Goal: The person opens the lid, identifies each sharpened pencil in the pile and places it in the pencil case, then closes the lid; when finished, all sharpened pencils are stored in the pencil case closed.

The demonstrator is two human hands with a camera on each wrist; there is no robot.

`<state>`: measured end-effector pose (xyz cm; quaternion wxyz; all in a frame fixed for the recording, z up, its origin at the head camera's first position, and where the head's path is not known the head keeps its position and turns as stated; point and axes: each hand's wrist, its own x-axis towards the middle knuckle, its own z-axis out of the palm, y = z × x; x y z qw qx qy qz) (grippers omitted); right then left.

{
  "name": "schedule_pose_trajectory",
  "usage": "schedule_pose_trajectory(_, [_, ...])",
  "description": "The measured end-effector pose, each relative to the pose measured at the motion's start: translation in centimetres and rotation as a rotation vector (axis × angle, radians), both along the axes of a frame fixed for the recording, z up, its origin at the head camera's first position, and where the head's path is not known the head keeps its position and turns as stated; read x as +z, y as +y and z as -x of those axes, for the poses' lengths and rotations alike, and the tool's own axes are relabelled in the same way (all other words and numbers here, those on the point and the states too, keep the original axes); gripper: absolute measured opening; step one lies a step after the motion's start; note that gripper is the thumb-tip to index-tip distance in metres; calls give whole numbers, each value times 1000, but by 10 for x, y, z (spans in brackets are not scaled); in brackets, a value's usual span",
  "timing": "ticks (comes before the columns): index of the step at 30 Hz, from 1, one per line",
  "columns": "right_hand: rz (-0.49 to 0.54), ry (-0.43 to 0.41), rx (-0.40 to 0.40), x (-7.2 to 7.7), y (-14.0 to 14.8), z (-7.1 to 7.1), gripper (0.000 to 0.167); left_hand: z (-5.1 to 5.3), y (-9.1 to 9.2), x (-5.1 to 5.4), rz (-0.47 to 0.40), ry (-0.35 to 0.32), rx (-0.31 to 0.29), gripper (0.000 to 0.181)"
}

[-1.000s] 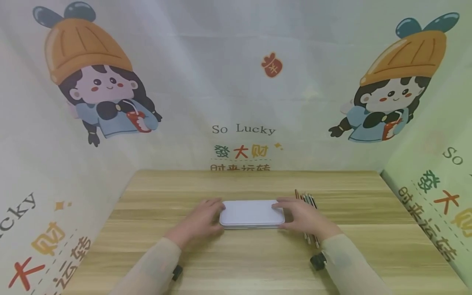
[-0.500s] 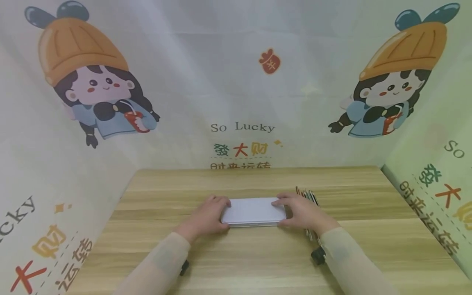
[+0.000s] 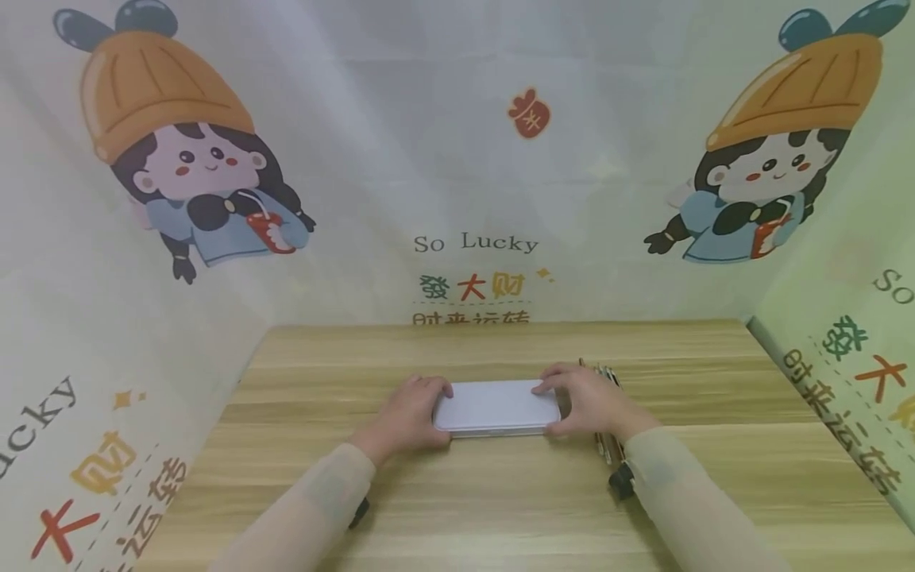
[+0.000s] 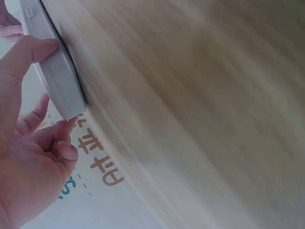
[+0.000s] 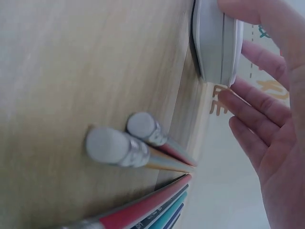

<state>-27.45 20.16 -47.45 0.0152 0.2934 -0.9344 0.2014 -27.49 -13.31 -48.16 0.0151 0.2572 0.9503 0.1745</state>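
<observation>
A white, flat, rounded pencil case lies closed on the wooden table, its long side facing me. My left hand grips its left end, thumb on the near side and fingers reaching round the far side. At the opposite end my right hand holds it the same way, index finger near the top edge. In the left wrist view the thumb presses the side of the case. The right wrist view shows the case's end between thumb and fingers. The seam of the lid runs along its side.
Several pencils lie side by side on the table, just right of the case and partly under my right hand. Two eraser ends show close up in the right wrist view. Printed cloth surrounds the table's back and sides.
My left hand has moved right and taken hold of the case's left end, its fingertips now over the edge. The right hand stays at the right end. The view has shifted slightly.
</observation>
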Motion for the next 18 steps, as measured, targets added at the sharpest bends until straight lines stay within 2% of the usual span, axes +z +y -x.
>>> schedule_pose_trajectory(6, [49, -26, 10, -1, 3, 7, 58, 5, 1, 2, -19, -14, 20, 62])
schedule_pose_trajectory(11, [89, -39, 15, -3, 5, 7, 57, 5, 0, -2, -31, -19, 18, 64])
schedule_pose_trajectory(18, [63, -34, -16, -6, 6, 6, 60, 3, 1, -7, -57, -24, 18, 65])
